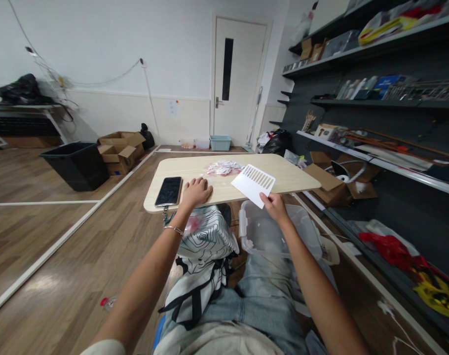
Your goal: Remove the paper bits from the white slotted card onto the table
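My right hand (274,207) grips the lower right corner of a white card (248,188) with a row of slots along its far side. The card is tilted over the front edge of the light wooden table (287,172). Palm down on the tabletop lies my left hand (197,191), its fingers apart and partly bent, with no object visible in it. Just left of that hand is a black-screened phone (168,191) with a strap hanging over the edge. Beyond the card sits a pile of small white pieces (224,168), with some pink beneath.
A clear plastic bin (298,224) stands under the table's right front, by my legs. Patterned black-and-white cloth (205,236) covers my lap's left side. Loaded shelves (357,103) line the right wall. A black bin (76,165) and cardboard boxes (121,148) stand left.
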Tool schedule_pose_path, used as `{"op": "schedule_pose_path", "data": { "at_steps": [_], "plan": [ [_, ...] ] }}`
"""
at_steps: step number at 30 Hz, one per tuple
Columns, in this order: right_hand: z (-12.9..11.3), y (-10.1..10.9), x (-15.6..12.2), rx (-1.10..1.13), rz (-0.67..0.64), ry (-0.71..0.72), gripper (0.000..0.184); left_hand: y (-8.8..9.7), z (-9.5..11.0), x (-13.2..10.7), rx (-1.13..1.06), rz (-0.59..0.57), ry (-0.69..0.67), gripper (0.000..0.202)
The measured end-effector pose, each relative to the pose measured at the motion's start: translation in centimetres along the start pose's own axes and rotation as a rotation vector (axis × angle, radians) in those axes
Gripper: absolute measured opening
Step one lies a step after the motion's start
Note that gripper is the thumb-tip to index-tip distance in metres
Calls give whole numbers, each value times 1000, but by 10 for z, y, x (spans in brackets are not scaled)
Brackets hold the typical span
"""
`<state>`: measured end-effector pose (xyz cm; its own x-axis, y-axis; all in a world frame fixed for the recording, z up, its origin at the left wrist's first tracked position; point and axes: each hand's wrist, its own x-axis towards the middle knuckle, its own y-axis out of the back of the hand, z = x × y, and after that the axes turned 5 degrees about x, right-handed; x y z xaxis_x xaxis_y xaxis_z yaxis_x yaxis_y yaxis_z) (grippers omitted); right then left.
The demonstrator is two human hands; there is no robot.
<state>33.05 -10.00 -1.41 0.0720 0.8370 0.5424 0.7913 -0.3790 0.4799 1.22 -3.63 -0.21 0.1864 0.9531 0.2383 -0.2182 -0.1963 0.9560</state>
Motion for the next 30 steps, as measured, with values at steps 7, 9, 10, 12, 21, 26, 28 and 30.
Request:
{"op": "schedule_pose_path", "data": {
  "at_steps": [7,9,10,12,21,26,28,30],
  "plan": [
    [-14,-2,-8,-100,27,33,56,4,3,-5,18,5,-10,44],
    [-19,-3,-10,-122,19,40,56,5,4,-7,28,7,-11,44],
    [-20,-4,-11,-131,14,45,56,5,4,-7,33,7,-11,43],
    [-23,-6,-13,-152,9,57,56,6,5,-8,39,7,-13,42],
    [-39,-26,-26,-280,-12,140,54,4,2,-11,8,10,-11,41],
    [-37,-34,-13,-197,-79,81,54,3,1,-9,-12,-13,3,42],
    [-35,-34,-8,-149,-109,60,53,2,1,-8,-17,-9,3,43],
    [-32,-33,-5,-104,-131,43,52,1,0,-7,-17,-2,6,44]
  ]
}}
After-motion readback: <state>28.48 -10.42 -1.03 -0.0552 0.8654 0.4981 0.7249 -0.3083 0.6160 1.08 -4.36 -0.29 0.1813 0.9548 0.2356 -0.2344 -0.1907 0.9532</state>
